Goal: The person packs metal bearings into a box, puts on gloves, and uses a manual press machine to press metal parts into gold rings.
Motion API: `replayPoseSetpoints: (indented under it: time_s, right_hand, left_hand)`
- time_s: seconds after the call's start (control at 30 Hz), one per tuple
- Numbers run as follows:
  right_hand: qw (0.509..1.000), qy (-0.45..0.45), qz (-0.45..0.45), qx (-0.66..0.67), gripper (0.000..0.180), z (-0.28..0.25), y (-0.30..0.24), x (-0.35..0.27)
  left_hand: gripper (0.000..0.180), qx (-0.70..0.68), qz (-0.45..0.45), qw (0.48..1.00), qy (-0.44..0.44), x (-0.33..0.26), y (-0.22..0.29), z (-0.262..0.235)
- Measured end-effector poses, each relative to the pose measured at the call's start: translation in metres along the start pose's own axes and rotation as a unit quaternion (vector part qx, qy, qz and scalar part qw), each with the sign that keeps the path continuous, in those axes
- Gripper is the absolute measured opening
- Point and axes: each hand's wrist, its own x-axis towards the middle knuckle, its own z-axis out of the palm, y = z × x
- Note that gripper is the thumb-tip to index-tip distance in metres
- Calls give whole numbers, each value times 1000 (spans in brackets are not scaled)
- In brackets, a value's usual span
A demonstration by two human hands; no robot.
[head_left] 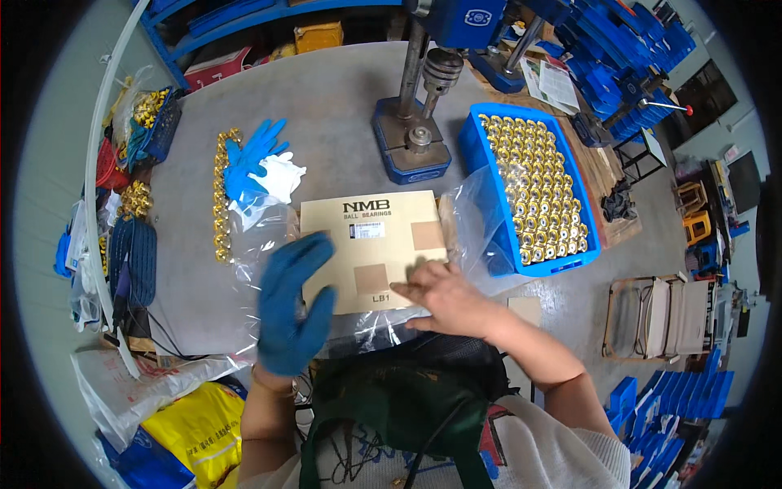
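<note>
A flat tan cardboard box (342, 257) with dark print and a small white label lies in front of me on clear plastic sheeting (371, 334). My left hand (295, 301), in a blue-green glove, is at the box's left edge with thumb and fingers apart; it grips nothing, and whether it touches the box I cannot tell. Bare, my right hand (448, 300) rests at the box's lower right, fingers spread and partly bent on the lid. Left of the box lie a blue glove (248, 167), a white glove (281, 178) and a row of gold-coloured metal parts (220, 200).
A blue crate (554, 267) full of upright gold-coloured parts stands to the right. Behind the box is a bench press (414, 147) on a blue base. Baskets (163, 126) line the left table edge; a folding chair (648, 318) is at right.
</note>
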Motion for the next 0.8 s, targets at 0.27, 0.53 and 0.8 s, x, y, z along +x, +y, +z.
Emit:
replayPoseSetpoints:
  time_s: [0.27, 0.53, 0.8]
  right_hand:
    - [988, 139, -38, 56, 46, -9, -6, -2]
    - [914, 358, -81, 172, 24, -30, -43, 19]
    - [851, 56, -95, 513, 18, -20, -17, 10]
  left_hand:
    - [52, -191, -190, 952, -149, -17, -34, 46]
    - [57, -742, -363, 546, 144, 64, -4, 93]
    - [51, -581, -369, 702, -182, 47, -16, 103]
